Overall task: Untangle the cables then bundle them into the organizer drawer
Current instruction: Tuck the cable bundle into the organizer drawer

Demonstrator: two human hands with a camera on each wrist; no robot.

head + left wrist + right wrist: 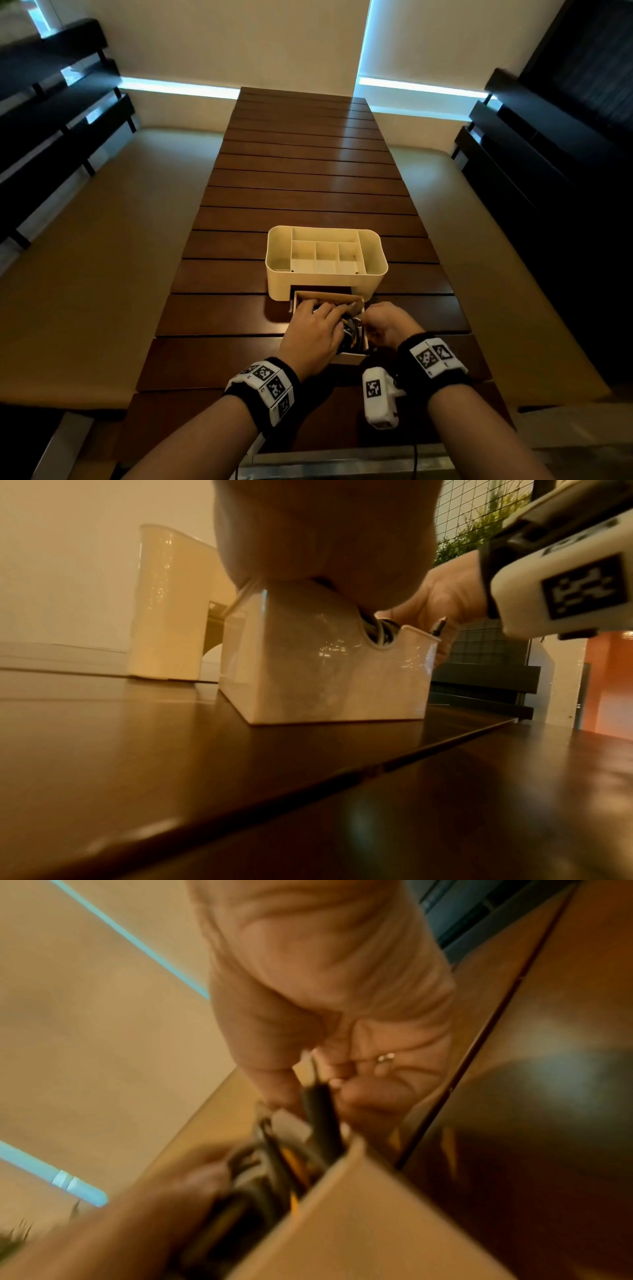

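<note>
- Cream plastic organizer stands on the slatted wooden table, its top split into several open compartments.
- Drawer is pulled out from the organizer's near side, toward 6 o'clock; its front wall has a curved notch.
- Cables, dark with some yellow, lie coiled inside the drawer; a few loops rise above the rim at the notch.
- Left hand lies palm-down over the drawer's 9 o'clock half, fingers extended toward 1 o'clock and resting on the cables. Whether any finger curls round a cable cannot be told.
- Right hand sits at the drawer's 3 o'clock edge. The blurred right wrist view shows its thumb and fingers pinching a dark cable end above the drawer.
- Both wrists carry black bands with marker tiles.
</note>
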